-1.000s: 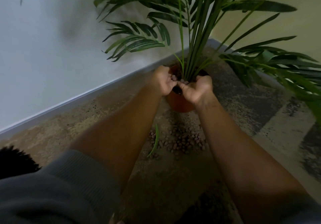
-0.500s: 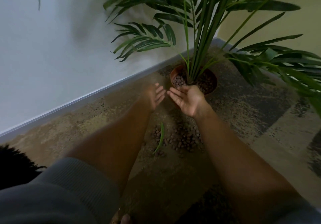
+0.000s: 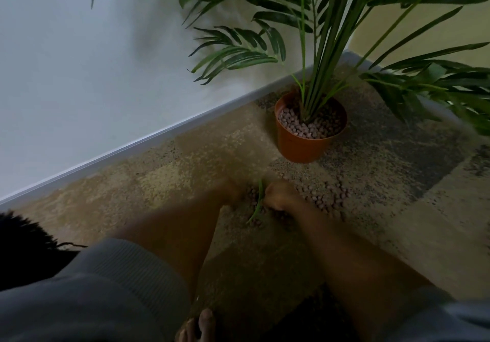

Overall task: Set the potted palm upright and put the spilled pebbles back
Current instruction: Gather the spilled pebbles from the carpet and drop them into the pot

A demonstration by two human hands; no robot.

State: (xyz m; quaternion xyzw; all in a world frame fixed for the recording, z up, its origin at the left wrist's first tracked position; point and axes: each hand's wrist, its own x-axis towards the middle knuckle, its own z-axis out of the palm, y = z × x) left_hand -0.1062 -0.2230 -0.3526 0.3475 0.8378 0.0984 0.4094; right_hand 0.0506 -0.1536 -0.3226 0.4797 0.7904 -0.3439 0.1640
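The potted palm stands upright in its orange pot (image 3: 297, 148) near the corner, with pebbles (image 3: 297, 127) filling the top around the stems. Below the pot, spilled pebbles (image 3: 326, 198) lie scattered on the carpet. Both hands are down at this pile. My right hand (image 3: 279, 195) has its fingers curled down over some of the pebbles. My left hand (image 3: 233, 189) sits just left of it at the pile's edge, blurred, so its fingers cannot be made out. A loose green leaf strip (image 3: 257, 205) lies between the two hands.
A white wall and skirting board (image 3: 127, 145) run diagonally on the left. Palm fronds (image 3: 437, 87) spread low over the carpet on the right. My bare toes (image 3: 198, 325) show at the bottom edge, on patterned carpet (image 3: 397, 235).
Both hands tipped pebbles into the pot, opened, then dropped back from the rim to the spilled pile on the carpet. The pot now shows uncovered.
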